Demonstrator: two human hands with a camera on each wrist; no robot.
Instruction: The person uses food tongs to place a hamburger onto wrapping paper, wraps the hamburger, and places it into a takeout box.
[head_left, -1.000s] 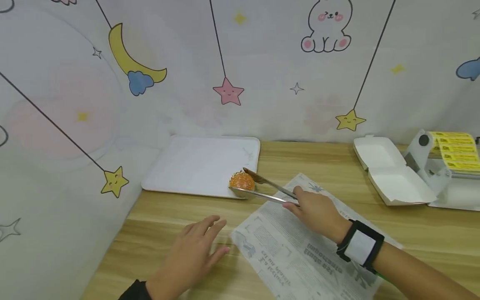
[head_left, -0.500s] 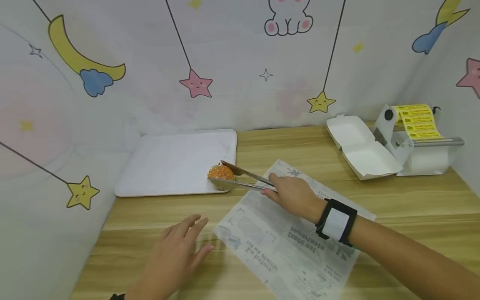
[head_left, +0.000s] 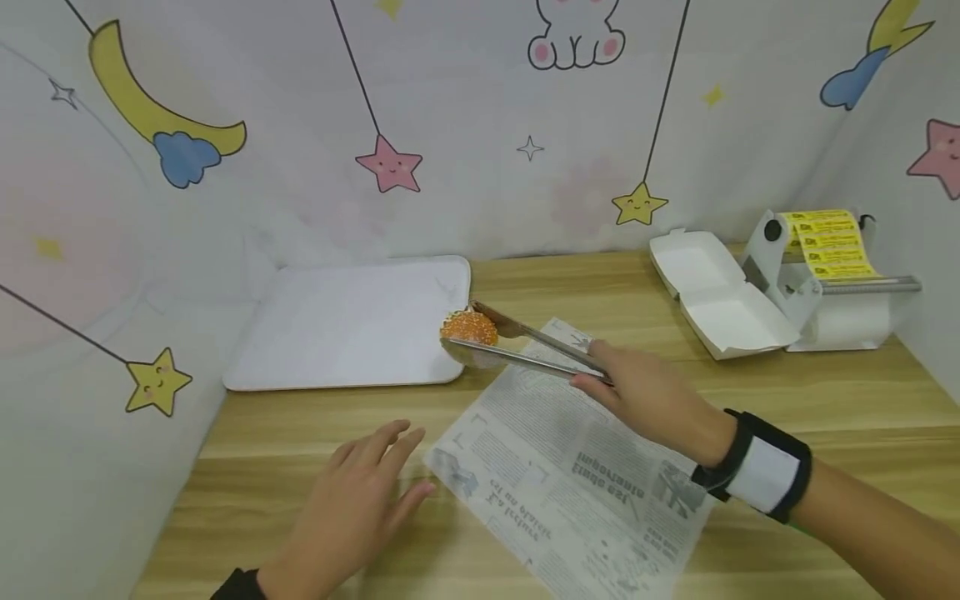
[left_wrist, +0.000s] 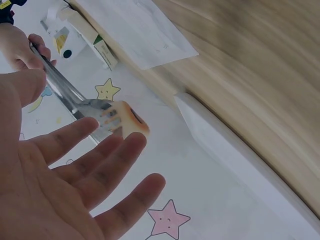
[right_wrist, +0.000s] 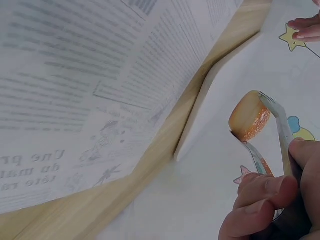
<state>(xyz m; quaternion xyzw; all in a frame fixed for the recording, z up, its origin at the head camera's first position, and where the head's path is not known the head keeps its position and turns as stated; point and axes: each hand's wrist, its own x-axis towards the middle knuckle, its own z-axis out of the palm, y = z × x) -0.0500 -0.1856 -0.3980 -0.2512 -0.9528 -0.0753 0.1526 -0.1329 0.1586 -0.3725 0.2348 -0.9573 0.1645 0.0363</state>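
My right hand (head_left: 652, 400) grips a pair of metal tongs (head_left: 551, 352), and their tips pinch a sesame bun (head_left: 471, 327). In the head view the bun appears over the right front corner of a white tray (head_left: 337, 325); the right wrist view shows the bun (right_wrist: 250, 116) held up between the two tong ends. Below the tongs lies a sheet of printed newspaper-style wrapping paper (head_left: 570, 475). To the left of that sheet, my left hand (head_left: 352, 500) hovers with fingers spread and loosely bent, touching nothing.
A white clamshell box (head_left: 723, 296) stands with its lid up at the back right. Beside it is a dispenser (head_left: 825, 283) with a roll of yellow labels. A white cloth wall (head_left: 465, 100) with cartoon prints closes off the back and left of the wooden table (head_left: 315, 433).
Between half a second ago and now, the right hand has shifted rightward, carrying the tongs and bun toward the tray's right edge. The head view has also turned right. The left hand barely moves.
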